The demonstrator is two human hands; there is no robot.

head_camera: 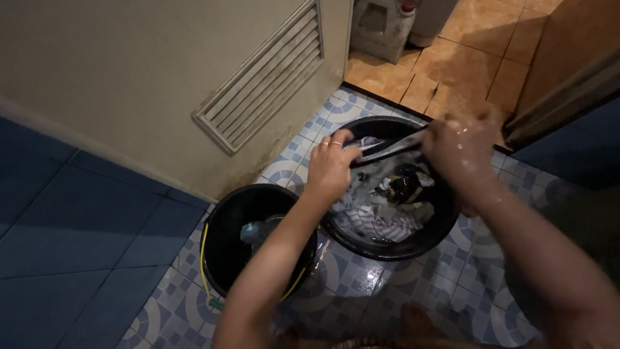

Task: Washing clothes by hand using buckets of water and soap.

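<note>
Seen from above, you stand on a wet floor of blue-and-white patterned tiles [361, 284], both arms stretched out over two dark tubs. At far left the wall is faced with plain blue tiles [71, 226], and above them hangs a pale door [129, 77] with a slatted vent [265, 77] set into its lower panel. Below the vent sits a black bucket [223, 236] with a yellow handle [204, 258] lying against its rim; a little water and something pale show at its bottom. Your left hand [330, 169], a ring on one finger, is closed tight on one end of a wet cloth [387, 147], a dark strip with pale edges pulled taut above the black basin [439, 223]. The cloth runs nearly level from that fist across to your right hand [462, 150], which is wet, shiny and blurred, and is clenched on the other end. Under the stretched cloth the basin holds a heap of soaked laundry [381, 216], striped white and grey pieces mixed with darker ones. The basin stands just beside the bucket, their rims nearly touching. Beyond the doorway, at top centre, a white plastic jug [382, 26] with a red cap stands on orange-brown tiles [478, 58]; its front is too dim to make out any label.
</note>
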